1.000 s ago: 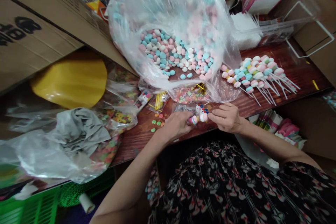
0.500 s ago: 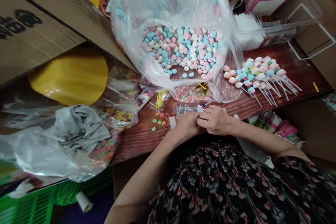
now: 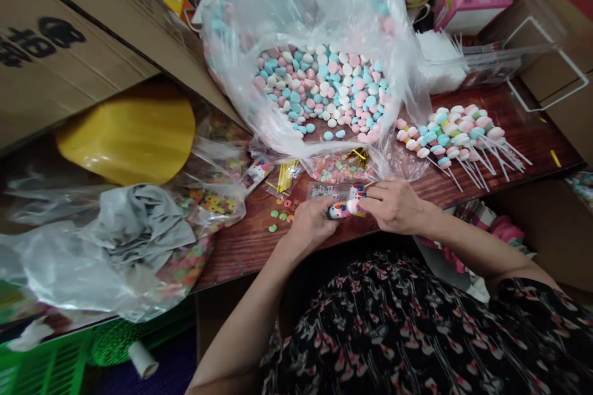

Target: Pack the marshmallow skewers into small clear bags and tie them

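My left hand [image 3: 311, 222] is closed on a small printed plastic wrapper [image 3: 340, 211] near the table's front edge. A pale pink and white candy [image 3: 353, 206] shows at the wrapper's right end, against the fingertips of my right hand [image 3: 393, 205]. That hand is curled closed at the candy; its palm side is hidden. Flat clear packets with printed ends [image 3: 328, 190] lie on the table just behind both hands. Left of them are several loose green and orange candy rings [image 3: 275, 214]. Finished-looking candy skewers on white sticks [image 3: 458, 133] lie heaped to the right.
A large clear bag [image 3: 296, 12] of pink, blue and white candies lies open at the back. Gold twist ties [image 3: 286, 176] lie before it. A grey cloth [image 3: 139, 222] rests on plastic bags at left. A pink box [image 3: 477, 0] and white sticks [image 3: 440, 60] are back right.
My hands, close together before, have moved apart, and the printed wrapper and the candy now show between them. The view has shifted slightly.
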`<state>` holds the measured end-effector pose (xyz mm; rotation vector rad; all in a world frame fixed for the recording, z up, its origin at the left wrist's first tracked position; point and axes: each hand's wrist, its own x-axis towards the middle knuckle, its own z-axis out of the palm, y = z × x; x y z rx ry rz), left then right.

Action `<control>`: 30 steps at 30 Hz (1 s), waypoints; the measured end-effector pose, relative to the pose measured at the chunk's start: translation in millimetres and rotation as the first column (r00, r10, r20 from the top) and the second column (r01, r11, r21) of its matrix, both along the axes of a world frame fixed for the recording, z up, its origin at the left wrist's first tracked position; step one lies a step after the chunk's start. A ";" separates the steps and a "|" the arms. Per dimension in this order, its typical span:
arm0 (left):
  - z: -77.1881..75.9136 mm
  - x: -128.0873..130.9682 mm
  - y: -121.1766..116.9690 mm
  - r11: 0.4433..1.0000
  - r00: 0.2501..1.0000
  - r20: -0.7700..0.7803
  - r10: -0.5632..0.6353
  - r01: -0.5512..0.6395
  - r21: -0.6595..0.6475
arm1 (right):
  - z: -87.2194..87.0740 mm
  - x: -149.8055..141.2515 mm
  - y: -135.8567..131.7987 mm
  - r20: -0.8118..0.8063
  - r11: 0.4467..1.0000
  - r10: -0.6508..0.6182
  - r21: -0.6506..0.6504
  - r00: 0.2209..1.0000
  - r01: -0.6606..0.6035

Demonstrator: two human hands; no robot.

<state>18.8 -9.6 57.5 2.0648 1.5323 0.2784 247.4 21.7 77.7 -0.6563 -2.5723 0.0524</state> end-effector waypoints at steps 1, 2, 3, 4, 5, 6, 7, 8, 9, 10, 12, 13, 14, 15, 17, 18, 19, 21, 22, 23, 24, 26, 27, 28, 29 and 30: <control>0.1 2.3 -1.4 1.000 1.000 -0.027 -0.002 0.003 0.015 | 0.9 -1.0 -1.8 0.007 1.000 -0.010 -0.013 1.000 0.010; 0.4 3.9 -2.5 1.000 0.999 -0.041 -0.005 0.006 0.021 | 1.9 -1.8 -3.5 0.005 1.000 -0.018 -0.013 1.000 0.018; 0.7 4.8 -3.3 1.000 0.999 -0.042 -0.004 0.005 0.021 | 2.9 -2.2 -5.1 -0.008 1.000 -0.024 -0.001 1.000 0.024; 0.9 4.7 -3.9 1.000 0.999 -0.036 0.001 0.000 0.016 | 3.9 -2.1 -6.6 -0.027 0.999 -0.029 0.019 0.999 0.030; 0.8 3.7 -4.5 1.000 1.000 -0.027 0.013 -0.013 0.010 | 4.9 -1.4 -8.1 -0.046 0.999 -0.036 0.039 0.998 0.038; 0.3 2.0 -5.1 1.000 0.999 -0.020 0.030 -0.030 0.004 | 5.7 0.0 -9.6 -0.062 0.997 -0.042 0.056 0.997 0.046; -0.5 0.0 -5.8 0.999 0.999 -0.016 0.048 -0.048 -0.003 | 6.3 1.8 -11.0 -0.072 0.997 -0.047 0.066 0.996 0.051; -1.5 -2.0 -6.6 0.998 0.998 -0.014 0.062 -0.062 -0.010 | 6.6 3.9 -12.2 -0.075 0.996 -0.050 0.071 0.996 0.055; -2.6 -3.6 -7.5 0.997 0.998 -0.010 0.069 -0.069 -0.016 | 6.5 5.9 -13.2 -0.075 0.996 -0.047 0.075 0.996 0.053; -3.6 -4.3 -8.3 0.997 0.998 -0.001 0.067 -0.067 -0.022 | 6.1 7.7 -13.8 -0.074 0.996 -0.039 0.081 0.996 0.045; -4.9 -2.9 -9.6 0.998 0.999 0.018 0.048 -0.048 -0.029 | 4.4 9.7 -14.2 -0.075 0.995 -0.014 0.098 0.997 0.021; -5.0 -0.9 -9.8 0.999 0.999 0.021 0.035 -0.034 -0.032 | 3.5 9.9 -13.9 -0.075 0.994 -0.003 0.107 0.997 0.011; -4.8 1.7 -9.8 0.999 0.999 0.020 0.025 -0.024 -0.034 | 2.8 9.6 -13.5 -0.077 0.993 0.007 0.117 0.997 0.002; -4.3 4.5 -9.6 0.999 1.000 0.019 0.015 -0.015 -0.038 | 2.4 8.9 -12.9 -0.075 0.992 0.015 0.125 0.997 -0.005; -3.5 9.6 -8.8 0.999 1.000 0.027 -0.005 0.006 -0.051 | 2.6 7.1 -11.7 -0.063 0.991 0.022 0.134 0.998 -0.013; -3.5 11.5 -8.4 0.998 0.999 0.040 -0.015 0.017 -0.058 | 3.1 6.0 -11.3 -0.052 0.991 0.023 0.135 0.998 -0.016; -4.0 12.8 -8.1 0.998 0.998 0.057 -0.022 0.026 -0.063 | 3.8 4.8 -11.1 -0.039 0.991 0.023 0.135 0.999 -0.018; -6.7 14.2 -8.1 0.997 0.995 0.096 -0.031 0.038 -0.071 | 5.0 2.1 -11.4 -0.018 0.991 0.023 0.135 1.000 -0.020; -8.5 14.4 -8.4 0.997 0.993 0.115 -0.030 0.038 -0.074 | 5.3 0.7 -11.8 -0.016 0.990 0.026 0.140 1.000 -0.024; -10.2 14.5 -8.8 0.996 0.991 0.134 -0.025 0.036 -0.078 | 5.2 -0.8 -12.4 -0.018 0.989 0.030 0.147 0.999 -0.027; -11.7 14.5 -9.3 0.996 0.988 0.153 -0.018 0.031 -0.084 | 4.8 -2.1 -12.9 -0.022 0.988 0.035 0.152 0.999 -0.031; -12.4 14.2 -10.2 0.994 0.983 0.181 0.006 0.013 -0.104 | 3.2 -3.6 -13.4 -0.024 0.989 0.042 0.143 0.999 -0.038; -11.4 13.7 -10.5 0.992 0.981 0.194 0.017 0.007 -0.124 | 2.1 -3.5 -13.1 -0.016 0.991 0.041 0.125 0.999 -0.039; -9.5 13.0 -10.6 0.988 0.978 0.209 0.024 0.009 -0.155 | 1.0 -2.9 -12.3 -0.004 0.994 0.038 0.100 0.999 -0.038; -7.0 12.0 -10.4 0.980 0.973 0.229 0.023 0.023 -0.197 | -0.2 -1.6 -11.0 0.011 0.997 0.038 0.073 0.999 -0.039; -4.1 10.7 -10.1 0.967 0.966 0.257 0.013 0.054 -0.250 | -1.3 0.2 -9.3 0.025 0.998 0.043 0.048 0.999 -0.044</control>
